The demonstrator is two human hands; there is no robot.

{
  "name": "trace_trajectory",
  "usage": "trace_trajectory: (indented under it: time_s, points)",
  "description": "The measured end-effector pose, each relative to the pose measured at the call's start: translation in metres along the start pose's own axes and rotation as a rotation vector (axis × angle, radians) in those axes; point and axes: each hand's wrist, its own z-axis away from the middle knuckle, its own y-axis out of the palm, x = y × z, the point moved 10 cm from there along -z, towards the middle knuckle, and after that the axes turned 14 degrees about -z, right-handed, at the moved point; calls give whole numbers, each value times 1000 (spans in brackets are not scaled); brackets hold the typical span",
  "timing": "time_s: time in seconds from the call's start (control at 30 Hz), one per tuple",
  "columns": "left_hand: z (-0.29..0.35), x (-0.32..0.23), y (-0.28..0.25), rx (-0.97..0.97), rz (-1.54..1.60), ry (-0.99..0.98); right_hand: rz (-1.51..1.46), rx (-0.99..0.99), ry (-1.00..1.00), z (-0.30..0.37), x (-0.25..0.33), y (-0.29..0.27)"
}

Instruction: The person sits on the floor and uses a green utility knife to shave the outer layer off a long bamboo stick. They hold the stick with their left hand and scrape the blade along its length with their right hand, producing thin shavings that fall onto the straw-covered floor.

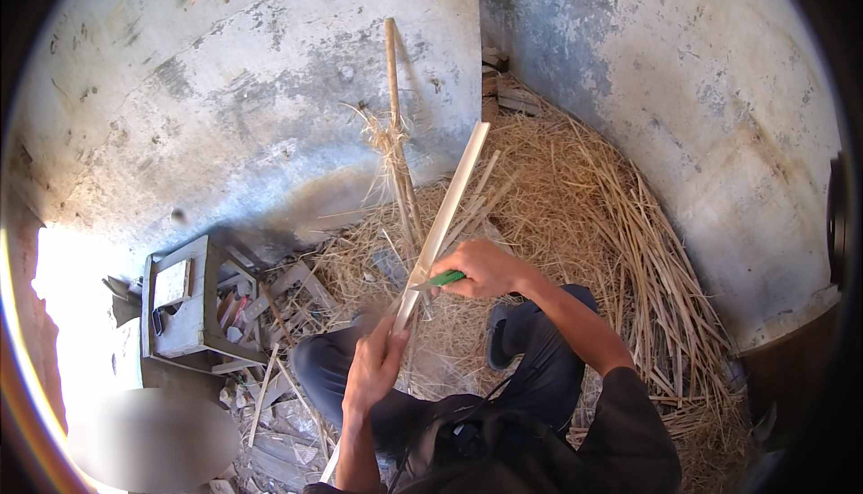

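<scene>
Head: R grip [481,268] tight w/ knife [447,278]

Shot from the wearer's head, through the left of two side-by-side fisheye lenses, the view looks steeply down and forward onto a pale strip [452,197] at close range. The wearer's legs [537,350] show from above, below the strip's upper end. The wide field takes in a wall [270,98] beyond the strip, straw [575,197] to its right and a stool [184,339] well to its left; a dark round rim closes the frame around it.
</scene>
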Motion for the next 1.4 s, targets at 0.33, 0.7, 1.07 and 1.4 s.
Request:
trace_trajectory:
  time_s: [0.33,0.7,1.07,1.4]
  points:
    - [3,5,-2,-152,-167,-64,127,-316,62,4,-16,7]
    - [12,-9,-9,-100,-116,9,196,-114,-130,6,9,2]
    - [23,-6,-10,203,-43,6,-469,271,-145,6,15,15]
    - [30,11,-10,294,121,41,-1523,360,-427,23,11,-19]
